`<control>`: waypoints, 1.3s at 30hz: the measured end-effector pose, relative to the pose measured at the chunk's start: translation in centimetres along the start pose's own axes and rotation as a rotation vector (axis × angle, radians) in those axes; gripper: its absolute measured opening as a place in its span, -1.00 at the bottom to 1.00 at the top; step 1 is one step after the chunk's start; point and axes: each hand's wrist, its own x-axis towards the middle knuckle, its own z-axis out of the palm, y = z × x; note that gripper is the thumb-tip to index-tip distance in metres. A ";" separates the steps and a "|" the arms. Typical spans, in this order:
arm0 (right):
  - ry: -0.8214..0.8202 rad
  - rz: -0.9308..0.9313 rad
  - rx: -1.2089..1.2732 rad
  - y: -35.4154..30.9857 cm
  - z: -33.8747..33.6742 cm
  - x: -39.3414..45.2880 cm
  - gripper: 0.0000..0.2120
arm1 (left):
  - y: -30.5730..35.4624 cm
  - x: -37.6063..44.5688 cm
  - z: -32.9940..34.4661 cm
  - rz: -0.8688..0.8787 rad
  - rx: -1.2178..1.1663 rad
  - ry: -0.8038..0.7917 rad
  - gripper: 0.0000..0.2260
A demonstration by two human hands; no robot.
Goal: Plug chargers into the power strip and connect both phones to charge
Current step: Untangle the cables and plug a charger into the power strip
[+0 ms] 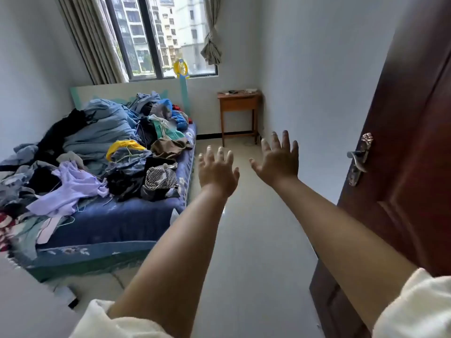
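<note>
My left hand (pixel 216 170) and my right hand (pixel 278 161) are both stretched out in front of me at mid-frame, fingers spread, holding nothing. Far ahead in the corner stands a small wooden side table (pixel 239 103) with a few small dark and white items (pixel 238 91) on top, too far off to identify. A thin cable (pixel 249 143) lies on the floor by the table's legs, near the wall. I cannot make out a power strip, a charger or a phone.
A bed (pixel 109 215) with a blue cover, heaped with clothes (pixel 102 154), fills the left side. A dark wooden door (pixel 402 167) with a metal handle (pixel 358 158) stands open on the right. Pale floor (pixel 256 240) runs between them towards the window (pixel 158 37).
</note>
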 end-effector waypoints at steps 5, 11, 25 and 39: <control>-0.078 0.038 -0.011 1.4 6.2 3.5 -0.42 | -1.2 4.5 5.7 -0.010 0.007 -0.123 -0.53; -0.225 0.067 0.004 3.7 15.0 15.3 -0.44 | -3.0 18.2 12.5 0.006 0.037 -0.219 -0.54; -0.236 -0.008 -0.005 2.1 32.1 45.2 -0.49 | -13.1 48.6 24.6 -0.059 0.037 -0.239 -0.54; -0.257 0.151 -0.060 6.7 47.6 79.1 -0.49 | -18.6 85.2 37.7 0.030 0.016 -0.262 -0.54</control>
